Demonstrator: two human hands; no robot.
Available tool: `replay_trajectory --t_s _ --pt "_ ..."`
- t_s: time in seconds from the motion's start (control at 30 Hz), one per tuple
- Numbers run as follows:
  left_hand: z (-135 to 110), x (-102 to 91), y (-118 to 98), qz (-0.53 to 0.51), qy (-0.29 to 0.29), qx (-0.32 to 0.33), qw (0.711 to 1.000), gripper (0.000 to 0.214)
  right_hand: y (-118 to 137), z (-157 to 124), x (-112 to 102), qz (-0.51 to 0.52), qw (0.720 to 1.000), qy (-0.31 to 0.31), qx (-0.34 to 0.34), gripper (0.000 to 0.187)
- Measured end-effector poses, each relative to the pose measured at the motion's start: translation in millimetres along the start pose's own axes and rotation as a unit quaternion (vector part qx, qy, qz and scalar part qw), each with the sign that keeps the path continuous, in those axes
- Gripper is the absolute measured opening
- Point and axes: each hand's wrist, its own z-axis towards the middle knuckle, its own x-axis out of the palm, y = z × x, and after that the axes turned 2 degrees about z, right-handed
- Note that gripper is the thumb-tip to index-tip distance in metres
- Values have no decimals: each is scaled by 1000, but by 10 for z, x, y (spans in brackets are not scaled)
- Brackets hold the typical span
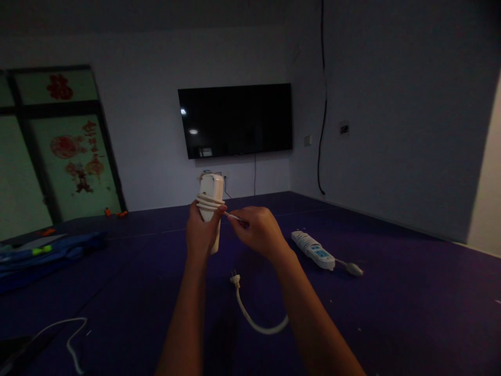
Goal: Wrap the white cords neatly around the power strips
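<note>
My left hand (200, 230) is closed around a white power strip (211, 184), held tilted upright above the purple surface. Several turns of its white cord (210, 202) wrap around the strip's middle. To the right, my right hand (256, 227) pinches the cord where it leaves the strip and draws a short straight length between both hands. The cord's loose end curves below, partly hidden behind my right forearm, with its plug (235, 279) lying on the surface, prongs pointing away. The strip's underside faces me only in part; I cannot tell its sockets.
A second power strip (323, 256), wound with its own cord, lies on the purple surface (156, 303) at right. Blue clothing (58, 250) is at left, and a thin white cable (70, 339) at lower left. A television (238, 122) hangs on the far wall.
</note>
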Motion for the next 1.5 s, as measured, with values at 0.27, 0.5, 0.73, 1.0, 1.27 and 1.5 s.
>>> replay_trajectory --t_s 0.27,0.5,0.73,1.0,1.27,1.5 --pt "-61 20 -34 240 82 -24 967 80 -131 -2 7 65 995 59 43 21" --pt "-28 2 73 245 213 0 946 96 -213 -21 34 65 993 68 76 17" --pt "12 -28 122 116 288 18 950 134 -233 -27 31 90 984 70 137 32" --pt "-3 18 215 185 284 17 941 135 -227 -28 36 132 974 101 155 26" --pt "-27 108 265 225 246 20 943 123 -232 -18 56 81 979 96 160 22" --pt "-38 91 158 261 223 19 939 109 -177 -2 37 83 984 65 144 17"
